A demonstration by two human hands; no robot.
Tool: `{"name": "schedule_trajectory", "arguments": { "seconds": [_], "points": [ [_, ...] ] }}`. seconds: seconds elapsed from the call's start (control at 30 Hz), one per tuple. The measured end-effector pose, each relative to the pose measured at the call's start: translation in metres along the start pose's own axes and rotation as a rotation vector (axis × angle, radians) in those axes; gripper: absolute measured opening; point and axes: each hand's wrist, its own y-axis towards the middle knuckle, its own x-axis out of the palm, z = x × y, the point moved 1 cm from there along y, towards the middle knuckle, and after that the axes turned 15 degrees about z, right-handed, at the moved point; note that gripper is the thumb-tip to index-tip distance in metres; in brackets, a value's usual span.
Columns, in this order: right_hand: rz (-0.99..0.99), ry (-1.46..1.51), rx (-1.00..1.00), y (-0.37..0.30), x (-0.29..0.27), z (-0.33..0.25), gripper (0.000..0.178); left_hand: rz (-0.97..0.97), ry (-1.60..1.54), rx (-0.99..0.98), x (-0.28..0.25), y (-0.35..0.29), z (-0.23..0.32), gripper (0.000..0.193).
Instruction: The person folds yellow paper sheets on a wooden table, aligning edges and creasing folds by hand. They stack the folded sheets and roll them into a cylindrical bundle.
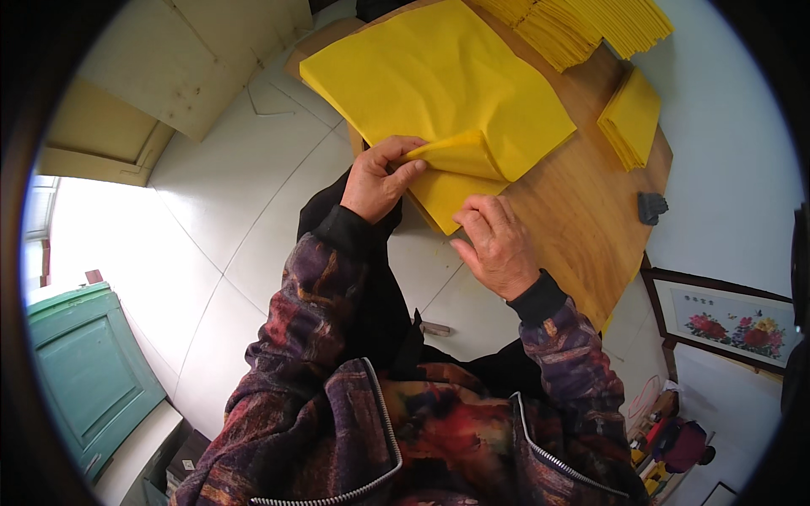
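I have the yellow sheet (pixel 439 76) at the top centre of the frame, spread flat but slightly rippled over the brown wooden counter (pixel 574 223). Along its lower edge a flap is lifted and turned back, with more yellow material showing below; I cannot tell whether that is the same sheet or a second one.

Of the two hands I see at work, the left hand (pixel 381 179) pinches the flap between thumb and fingers. The right hand (pixel 498 244) sits just beside the lower corner, fingers curled, thumb and forefinger a narrow gap apart; I cannot tell whether a fingertip touches the material.

Further out, I count three stacks of folded yellow material: two side by side at the upper right, a left stack (pixel 553 34) and a right stack (pixel 629 24), and one smaller stack (pixel 631 118) below them. One small dark grey object (pixel 651 208) is near the counter's right edge.

At the right of the frame, one dark frame (pixel 660 316) holds a picture of flowers. One person in maroon (pixel 682 445) shows at the lower right. At left I see one teal panel (pixel 97 371) beside the pale tiled floor (pixel 245 236).
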Motion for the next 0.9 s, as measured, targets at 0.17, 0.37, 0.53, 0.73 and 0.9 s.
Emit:
{"name": "schedule_trajectory", "arguments": {
  "seconds": [0.17, 0.37, 0.53, 0.73, 0.9],
  "points": [
    [-0.002, 0.054, -0.020, 0.007, 0.005, 0.006, 0.026, 0.020, 0.002, 0.061, 0.001, 0.001, -0.001, 0.021],
    [-0.035, 0.110, -0.017, 0.012, 0.002, 0.010, 0.017, -0.013, -0.027, 0.050, 0.000, 0.000, 0.001, 0.020],
    [-0.070, 0.118, -0.005, 0.015, 0.002, 0.010, 0.016, -0.026, 0.000, 0.043, -0.001, 0.000, 0.004, 0.019],
    [0.039, 0.124, 0.027, 0.015, -0.001, 0.010, 0.014, -0.025, 0.014, 0.036, -0.001, 0.001, 0.004, 0.020],
    [0.181, 0.069, 0.231, -0.006, -0.021, 0.034, 0.011, -0.003, 0.134, 0.145, -0.005, 0.001, 0.002, 0.022]
  ]
}}
